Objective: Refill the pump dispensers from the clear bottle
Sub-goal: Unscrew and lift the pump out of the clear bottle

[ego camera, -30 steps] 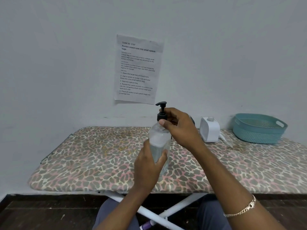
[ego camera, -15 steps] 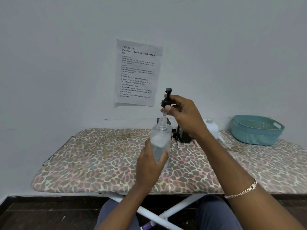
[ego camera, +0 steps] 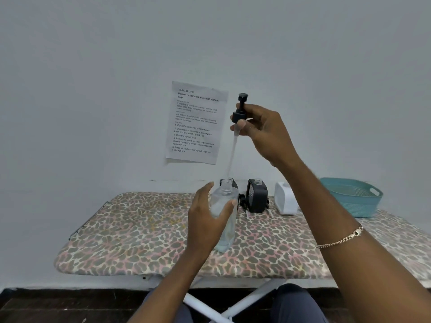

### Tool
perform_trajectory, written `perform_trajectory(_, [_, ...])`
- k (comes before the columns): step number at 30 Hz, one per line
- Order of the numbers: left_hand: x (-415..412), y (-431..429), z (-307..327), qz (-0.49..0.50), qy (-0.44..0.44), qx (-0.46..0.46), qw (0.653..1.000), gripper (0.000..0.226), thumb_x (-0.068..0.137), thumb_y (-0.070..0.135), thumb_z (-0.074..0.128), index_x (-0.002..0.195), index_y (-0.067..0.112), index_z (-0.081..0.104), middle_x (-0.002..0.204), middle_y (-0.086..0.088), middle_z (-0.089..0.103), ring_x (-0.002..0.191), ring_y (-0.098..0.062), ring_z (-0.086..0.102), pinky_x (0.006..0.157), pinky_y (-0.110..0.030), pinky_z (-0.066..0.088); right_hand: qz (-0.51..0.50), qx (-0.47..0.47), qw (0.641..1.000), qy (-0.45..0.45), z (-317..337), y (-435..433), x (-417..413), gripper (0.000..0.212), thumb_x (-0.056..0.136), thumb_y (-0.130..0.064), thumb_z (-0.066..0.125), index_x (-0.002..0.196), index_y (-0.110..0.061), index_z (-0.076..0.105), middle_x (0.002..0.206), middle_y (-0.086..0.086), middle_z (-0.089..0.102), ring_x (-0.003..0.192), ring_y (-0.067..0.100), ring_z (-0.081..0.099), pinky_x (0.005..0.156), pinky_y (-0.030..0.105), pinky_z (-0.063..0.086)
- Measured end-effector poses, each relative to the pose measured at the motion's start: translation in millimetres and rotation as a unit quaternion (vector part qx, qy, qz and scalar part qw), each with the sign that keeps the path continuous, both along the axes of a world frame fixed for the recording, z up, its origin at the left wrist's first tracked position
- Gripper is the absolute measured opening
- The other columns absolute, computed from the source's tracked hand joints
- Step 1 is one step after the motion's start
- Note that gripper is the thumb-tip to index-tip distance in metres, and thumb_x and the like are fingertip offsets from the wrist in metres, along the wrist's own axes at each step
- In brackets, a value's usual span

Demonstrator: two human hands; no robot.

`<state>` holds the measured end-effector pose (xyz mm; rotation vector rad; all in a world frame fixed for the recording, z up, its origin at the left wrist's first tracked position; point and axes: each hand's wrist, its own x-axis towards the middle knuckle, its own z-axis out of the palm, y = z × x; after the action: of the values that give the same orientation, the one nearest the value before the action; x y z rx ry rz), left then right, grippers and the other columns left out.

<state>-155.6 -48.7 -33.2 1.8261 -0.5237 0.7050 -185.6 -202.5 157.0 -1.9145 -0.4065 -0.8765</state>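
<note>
A clear dispenser bottle (ego camera: 225,201), partly filled with clear liquid, stands on the leopard-print ironing board (ego camera: 144,231). My left hand (ego camera: 205,220) cups it loosely, thumb on the front and fingers behind. My right hand (ego camera: 258,131) pinches the black pump head (ego camera: 240,113) high above the bottle. The pump's clear dip tube (ego camera: 233,152) hangs down, and its tip is just at the open neck. Behind stands a dark bottle (ego camera: 256,197) with an uncapped neck. A second dark one (ego camera: 235,185) is mostly hidden by the clear bottle.
A small white device (ego camera: 284,199) sits on the board to the right of the dark bottles. A teal basket (ego camera: 349,197) stands at the far right. A printed sheet (ego camera: 198,122) hangs on the wall behind. The board's white legs (ego camera: 245,301) cross below, by my knees.
My right hand has lifted the pump head straight up, and the dip tube is almost out of the clear bottle. My left hand's grip has loosened, and the bottle now rests on the board.
</note>
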Motion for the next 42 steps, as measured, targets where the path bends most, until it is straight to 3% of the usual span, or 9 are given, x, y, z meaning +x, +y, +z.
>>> perform_trajectory(4, [-5.4, 7.3, 20.3, -0.008, -0.027, -0.034, 0.999, 0.064, 0.089, 0.048, 0.079, 0.142, 0.017, 0.058, 0.135, 0.006, 0.064, 0.124, -0.007, 0.061, 0.103, -0.030, 0.054, 0.006, -0.011, 1.000, -0.023, 19.2, 5.5, -10.7, 0.031, 0.098, -0.010, 0.065, 0.123, -0.029, 0.064, 0.110, -0.007, 0.075, 0.097, 0.019, 0.077, 0.100, 0.052, 0.057])
perform_trajectory(11, [-13.3, 19.8, 44.6, -0.043, -0.033, -0.072, 0.996, 0.062, 0.087, 0.046, 0.081, 0.139, 0.018, 0.063, 0.127, 0.009, 0.068, 0.115, 0.001, 0.066, 0.094, -0.017, 0.054, 0.023, -0.037, 0.999, -0.026, 37.0, 16.0, -17.1, 0.037, 0.100, -0.004, 0.062, 0.137, -0.006, 0.061, 0.116, 0.005, 0.073, 0.097, 0.022, 0.077, 0.097, 0.042, 0.060])
perform_trajectory(16, [-6.7, 35.5, 55.2, -0.046, -0.005, -0.066, 0.997, 0.047, 0.090, 0.034, 0.082, 0.133, 0.021, 0.068, 0.122, 0.009, 0.070, 0.105, 0.002, 0.069, 0.084, -0.009, 0.054, 0.064, -0.049, 0.997, -0.008, 33.0, 35.5, -9.0, 0.028, 0.098, -0.011, 0.065, 0.121, -0.027, 0.067, 0.107, -0.008, 0.076, 0.097, 0.020, 0.076, 0.095, 0.041, 0.061])
perform_trajectory(19, [1.2, 48.9, 60.9, -0.031, 0.024, -0.058, 0.998, 0.036, 0.090, 0.030, 0.082, 0.122, 0.017, 0.074, 0.114, 0.009, 0.075, 0.096, 0.006, 0.070, 0.077, -0.007, 0.052, 0.097, -0.037, 0.995, 0.012, 29.3, 49.6, 3.0, 0.024, 0.098, -0.012, 0.066, 0.114, -0.030, 0.069, 0.110, 0.000, 0.076, 0.098, 0.024, 0.076, 0.092, 0.039, 0.062])
perform_trajectory(22, [10.2, 64.4, 65.2, -0.026, 0.042, -0.044, 0.998, 0.020, 0.090, 0.027, 0.081, 0.107, 0.018, 0.078, 0.096, 0.010, 0.079, 0.085, 0.000, 0.074, 0.077, -0.019, 0.058, 0.120, -0.026, 0.991, 0.057, 22.7, 62.3, 29.7, 0.025, 0.096, -0.007, 0.064, 0.119, -0.015, 0.070, 0.118, 0.016, 0.074, 0.100, 0.028, 0.076, 0.091, 0.038, 0.062])
perform_trajectory(25, [19.2, 79.2, 63.9, -0.021, 0.088, -0.045, 0.995, 0.005, 0.090, 0.019, 0.080, 0.095, 0.020, 0.079, 0.079, 0.006, 0.078, 0.073, -0.009, 0.075, 0.077, -0.037, 0.064, 0.140, -0.018, 0.983, 0.120, 12.6, 78.1, 64.1, 0.027, 0.100, -0.001, 0.059, 0.125, 0.002, 0.067, 0.114, 0.016, 0.071, 0.097, 0.027, 0.075, 0.091, 0.039, 0.062])
perform_trajectory(29, [35.3, 98.4, 56.1, -0.006, 0.162, -0.039, 0.986, 0.003, 0.087, 0.013, 0.083, 0.087, 0.015, 0.080, 0.074, 0.000, 0.077, 0.070, -0.017, 0.077, 0.075, -0.041, 0.066, 0.132, -0.030, 0.969, 0.209, 0.3, 104.5, 106.4, 0.019, 0.098, 0.004, 0.057, 0.111, 0.013, 0.069, 0.095, 0.013, 0.069, 0.085, 0.024, 0.067, 0.091, 0.042, 0.060])
perform_trajectory(33, [53.7, 113.3, 39.1, 0.011, 0.247, -0.034, 0.968, 0.010, 0.086, 0.005, 0.083, 0.082, -0.001, 0.077, 0.081, -0.011, 0.078, 0.071, -0.022, 0.078, 0.063, -0.035, 0.065, 0.089, -0.051, 0.953, 0.285, -22.6, 136.0, 146.7, 0.021, 0.095, 0.003, 0.066, 0.108, 0.019, 0.068, 0.102, 0.029, 0.072, 0.090, 0.034, 0.072, 0.085, 0.044, 0.064])
perform_trajectory(42, [79.2, 144.6, -22.0, 0.026, 0.387, 0.006, 0.922, 0.020, 0.082, 0.001, 0.086, 0.089, -0.012, 0.072, 0.081, -0.021, 0.076, 0.070, -0.029, 0.078, 0.070, -0.052, 0.066, 0.041, -0.040, 0.909, 0.412, -112.7, 170.5, 201.4, 0.014, 0.089, 0.004, 0.077, 0.081, 0.006, 0.066, 0.071, 0.016, 0.069, 0.061, 0.022, 0.069, 0.061, 0.034, 0.064])
